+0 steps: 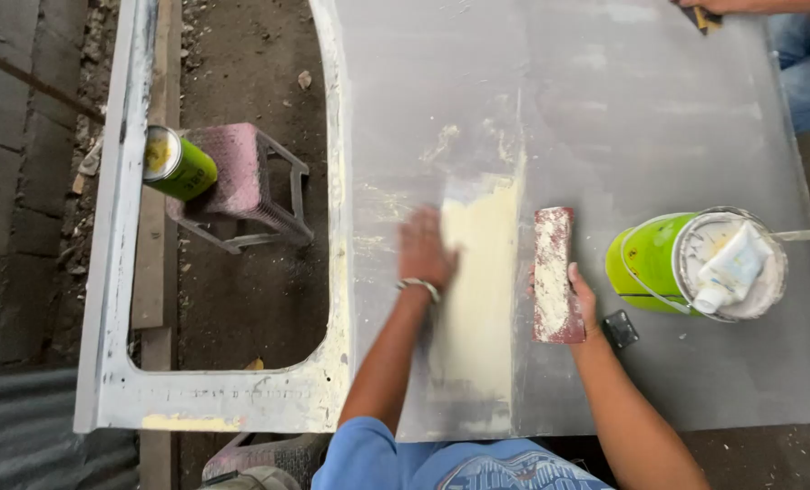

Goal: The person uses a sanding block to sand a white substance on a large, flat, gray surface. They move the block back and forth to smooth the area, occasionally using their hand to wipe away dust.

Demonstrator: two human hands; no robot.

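my left hand (426,249) lay flat and palm down on the grey metal car door panel (623,118), fingers spread and blurred, pressed on the left edge of the pale yellow strip of body filler (479,272) that ran toward the panel's near edge. a metal bracelet (420,286) sat on that wrist, and the forearm reached straight forward from my blue shirt (368,458). my right hand (579,295) was mostly hidden behind the long red sanding block coated in white dust (554,272); it gripped the block's near end, thumb on the right side, and the block lay lengthwise on the panel just right of the filler. the right forearm angled in from the near right corner. near the panel's right edge stood a green tin of filler (645,263) with a white tube (731,268) lying on its open top. a small black square (620,329) lay just beside my right wrist.
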